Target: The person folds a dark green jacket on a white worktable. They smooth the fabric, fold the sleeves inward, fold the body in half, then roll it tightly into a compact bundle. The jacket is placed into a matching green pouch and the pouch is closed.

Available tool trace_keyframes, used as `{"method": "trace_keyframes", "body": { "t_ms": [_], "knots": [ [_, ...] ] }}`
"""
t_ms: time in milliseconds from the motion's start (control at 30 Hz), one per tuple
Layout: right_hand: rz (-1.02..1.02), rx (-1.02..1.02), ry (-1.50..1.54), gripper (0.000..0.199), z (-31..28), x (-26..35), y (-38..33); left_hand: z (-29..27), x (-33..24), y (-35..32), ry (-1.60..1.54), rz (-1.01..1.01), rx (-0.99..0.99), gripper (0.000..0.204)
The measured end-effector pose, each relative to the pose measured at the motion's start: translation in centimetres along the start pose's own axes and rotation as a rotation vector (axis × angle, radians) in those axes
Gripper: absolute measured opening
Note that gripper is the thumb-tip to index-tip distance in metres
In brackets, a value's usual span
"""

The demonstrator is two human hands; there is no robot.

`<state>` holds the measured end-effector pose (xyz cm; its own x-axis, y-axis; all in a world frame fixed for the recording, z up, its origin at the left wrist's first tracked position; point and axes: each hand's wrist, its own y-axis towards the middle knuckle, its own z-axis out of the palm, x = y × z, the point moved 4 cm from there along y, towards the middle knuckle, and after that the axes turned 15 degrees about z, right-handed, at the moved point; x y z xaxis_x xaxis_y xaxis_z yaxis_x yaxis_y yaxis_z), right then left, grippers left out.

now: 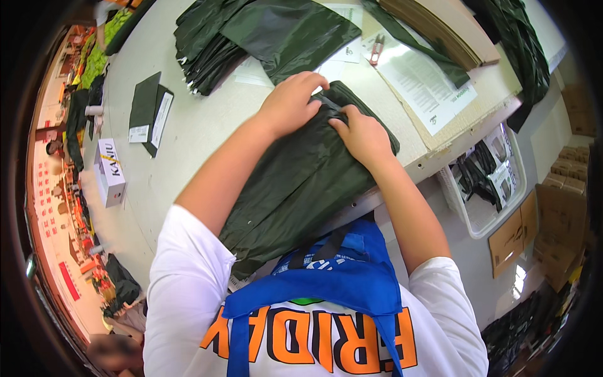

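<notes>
I see my left hand (290, 102) and right hand (363, 133) both pinching the far end of the dark garment (301, 182), which drapes over the table (201, 125) edge toward me, bare tabletop lying to its left.
</notes>
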<state>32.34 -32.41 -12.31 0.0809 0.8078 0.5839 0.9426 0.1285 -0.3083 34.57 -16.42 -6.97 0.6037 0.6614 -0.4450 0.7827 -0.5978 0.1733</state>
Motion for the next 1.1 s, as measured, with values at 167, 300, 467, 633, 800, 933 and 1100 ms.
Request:
{"method": "trace_keyframes", "body": {
  "t_ms": [167, 300, 467, 633, 800, 933, 1100],
  "knots": [
    [-0.026, -0.111, 0.006, 0.032, 0.8, -0.7, -0.4, -2.6, -5.4, -18.2, 0.201, -0.358, -0.246, 0.043],
    [-0.1, -0.258, -0.089, 0.027, 0.4, -0.1, -0.9, 0.7, -13.7, -38.7, 0.287, -0.925, -0.297, 0.074],
    [-0.169, -0.235, -0.099, 0.026, 1.3, -0.7, 0.2, 10.1, -21.5, -45.9, -0.29, -1.306, -0.658, 0.104],
    [-0.112, -0.052, 0.066, 0.03, 1.1, -1.8, 1.7, 12.8, -17.9, -46.7, -0.137, -1.361, -1.105, 0.081],
    [-0.065, -0.016, 0.27, 0.032, 0.7, -1.8, 2.6, 10.0, -19.0, -46.9, -0.205, -1.138, -1.391, 0.049],
    [-0.009, -0.064, 0.239, 0.031, 0.8, -3.7, 5.4, 7.2, -18.1, -45.7, 0.26, -1.055, -0.717, 0.062],
    [-0.143, -0.246, -0.017, 0.029, 1.7, -2.2, 5.3, 7.2, -16.8, -45.5, 0.148, -1.106, -0.462, 0.069]
  ]
}}
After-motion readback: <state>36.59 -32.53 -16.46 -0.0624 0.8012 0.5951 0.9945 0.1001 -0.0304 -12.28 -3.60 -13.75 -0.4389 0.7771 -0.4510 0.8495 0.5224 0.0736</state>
